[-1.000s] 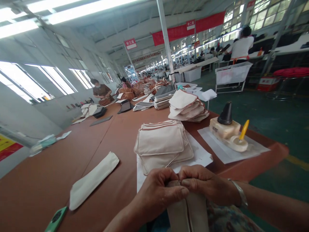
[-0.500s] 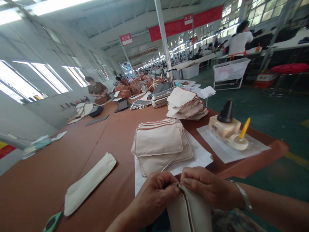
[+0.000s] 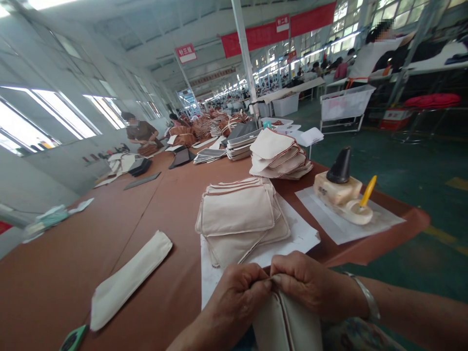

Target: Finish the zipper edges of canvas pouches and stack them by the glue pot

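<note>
Both my hands pinch the top end of a cream fabric piece (image 3: 300,319) with a dark seam running down its middle. My left hand (image 3: 239,297) is closed on its left side, my right hand (image 3: 309,282) on its right side, thumbs nearly touching. The piece's lower part runs out of view at the bottom. Just beyond my hands, a stack of cream fabric pieces (image 3: 237,212) with brown edges lies on white paper (image 3: 302,231). A long narrow cream piece (image 3: 131,280) rests to the left on the brown table (image 3: 161,292).
At right stand a glue pot (image 3: 338,187) with a black cone and a yellow-handled tool (image 3: 367,191). Behind are another cream stack (image 3: 274,148) and grey pieces (image 3: 243,144). A green object (image 3: 73,337) lies near left. A co-worker (image 3: 141,131) stands at the far left side.
My hands keep hold of the fabric piece, knuckles turned slightly and fingers drawn closer at the seam's top. The view has shifted a little. In the background, a person at right now reaches out an arm.
</note>
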{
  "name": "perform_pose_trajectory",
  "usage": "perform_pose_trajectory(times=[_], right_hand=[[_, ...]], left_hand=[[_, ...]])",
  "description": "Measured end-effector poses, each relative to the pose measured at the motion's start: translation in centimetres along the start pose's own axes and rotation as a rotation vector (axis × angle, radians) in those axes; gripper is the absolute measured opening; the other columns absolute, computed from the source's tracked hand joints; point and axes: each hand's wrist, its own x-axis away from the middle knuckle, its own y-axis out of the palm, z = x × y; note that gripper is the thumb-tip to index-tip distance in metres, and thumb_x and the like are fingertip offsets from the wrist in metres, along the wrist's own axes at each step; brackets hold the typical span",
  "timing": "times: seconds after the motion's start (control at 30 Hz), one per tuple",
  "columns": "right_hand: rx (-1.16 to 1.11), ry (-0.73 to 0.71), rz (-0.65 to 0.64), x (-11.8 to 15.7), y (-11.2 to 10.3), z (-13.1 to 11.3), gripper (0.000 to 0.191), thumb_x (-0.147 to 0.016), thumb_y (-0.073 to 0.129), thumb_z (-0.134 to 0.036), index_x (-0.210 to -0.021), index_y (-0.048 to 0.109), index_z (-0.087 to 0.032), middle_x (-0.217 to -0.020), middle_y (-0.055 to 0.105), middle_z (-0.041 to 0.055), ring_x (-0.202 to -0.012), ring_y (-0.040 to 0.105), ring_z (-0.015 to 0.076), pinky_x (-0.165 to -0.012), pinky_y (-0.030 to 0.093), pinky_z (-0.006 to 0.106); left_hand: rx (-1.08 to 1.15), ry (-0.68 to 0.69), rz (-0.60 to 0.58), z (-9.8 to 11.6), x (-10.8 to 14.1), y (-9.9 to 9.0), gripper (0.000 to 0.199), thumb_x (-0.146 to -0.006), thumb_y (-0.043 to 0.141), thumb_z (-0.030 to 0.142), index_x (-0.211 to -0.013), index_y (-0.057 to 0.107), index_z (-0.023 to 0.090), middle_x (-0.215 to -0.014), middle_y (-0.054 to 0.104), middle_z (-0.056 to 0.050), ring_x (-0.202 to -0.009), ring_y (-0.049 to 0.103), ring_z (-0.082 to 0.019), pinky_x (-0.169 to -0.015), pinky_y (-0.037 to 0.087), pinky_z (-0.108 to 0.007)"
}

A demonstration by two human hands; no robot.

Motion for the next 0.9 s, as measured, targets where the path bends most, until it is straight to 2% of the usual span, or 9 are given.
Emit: perform_pose_trajectory(times=[0.13,0.23,0.33,0.43,0.53,0.63,0.8,0.9], right_hand=[[-0.058,0.008,-0.009,0.3,-0.1,0.1,0.026,-0.097,0.042,-0.029,-0.076,0.050,-0.016,-0.072,0.051,-0.0010,-0.067,0.043,0.0124,-0.060,0.034,0.023],[-0.114,0.016,-0.016,0.6,-0.4,-0.2,0.022,-0.096,0.047,-0.033,-0.084,0.053,-0.016,-0.077,0.053,-0.0012,-0.069,0.044,0.0122,-0.060,0.036,0.022],[-0.106,0.067,-0.004,0.6,-0.3,-0.4,0.013,-0.088,0.059,-0.027,-0.085,0.053,-0.016,-0.074,0.053,-0.0028,-0.066,0.043,0.0113,-0.057,0.033,0.021],[-0.144,0.107,0.012,0.5,0.1,-0.3,0.011,-0.086,0.059,-0.022,-0.079,0.053,-0.016,-0.071,0.051,-0.0032,-0.065,0.041,0.0108,-0.056,0.033,0.021],[-0.211,0.125,0.041,0.5,0.4,-0.2,0.010,-0.086,0.060,-0.024,-0.082,0.056,-0.015,-0.071,0.052,-0.0028,-0.065,0.042,0.0108,-0.057,0.034,0.022],[-0.239,0.133,0.070,0.7,0.5,-0.2,0.009,-0.085,0.060,-0.023,-0.085,0.058,-0.014,-0.071,0.054,-0.0025,-0.064,0.043,0.0107,-0.057,0.034,0.021],[-0.211,0.140,0.110,1.1,0.5,-0.1,0.005,-0.084,0.061,-0.019,-0.085,0.061,-0.014,-0.072,0.057,-0.0021,-0.065,0.045,0.0108,-0.056,0.035,0.020],[-0.222,0.115,0.120,1.2,0.8,0.1,0.004,-0.084,0.059,-0.017,-0.085,0.062,-0.014,-0.074,0.060,-0.0010,-0.068,0.048,0.0118,-0.059,0.037,0.021]], left_hand=[[0.081,-0.019,-0.037,-0.6,-0.1,0.0,0.020,-0.086,0.055,0.026,-0.076,0.064,0.012,-0.067,0.048,0.002,-0.063,0.036,-0.010,-0.055,0.025,-0.024],[0.133,-0.046,-0.060,-0.8,-0.1,0.0,0.018,-0.085,0.055,0.026,-0.076,0.063,0.013,-0.066,0.049,0.002,-0.060,0.036,-0.009,-0.054,0.025,-0.023],[0.122,-0.058,-0.060,-0.7,-0.2,-0.1,0.017,-0.085,0.056,0.025,-0.074,0.062,0.014,-0.063,0.046,0.004,-0.057,0.034,-0.008,-0.051,0.022,-0.023],[0.119,-0.047,-0.060,-0.5,-0.1,-0.3,0.015,-0.084,0.055,0.023,-0.073,0.062,0.014,-0.061,0.044,0.004,-0.056,0.034,-0.008,-0.050,0.021,-0.023],[0.177,-0.043,-0.091,-0.4,-0.1,-0.7,0.013,-0.081,0.058,0.024,-0.076,0.064,0.013,-0.063,0.047,0.003,-0.057,0.037,-0.009,-0.052,0.023,-0.023],[0.243,-0.052,-0.132,-0.4,-0.2,-0.8,0.019,-0.079,0.062,0.028,-0.080,0.067,0.010,-0.066,0.052,0.001,-0.059,0.040,-0.010,-0.054,0.025,-0.023],[0.204,-0.092,-0.064,-0.6,-0.6,0.0,0.024,-0.069,0.072,0.033,-0.070,0.063,0.011,-0.059,0.047,0.004,-0.053,0.034,-0.008,-0.049,0.022,-0.022],[0.162,-0.100,-0.033,-0.5,-0.7,0.6,0.022,-0.069,0.070,0.031,-0.066,0.059,0.013,-0.057,0.044,0.005,-0.051,0.032,-0.007,-0.047,0.020,-0.022]])
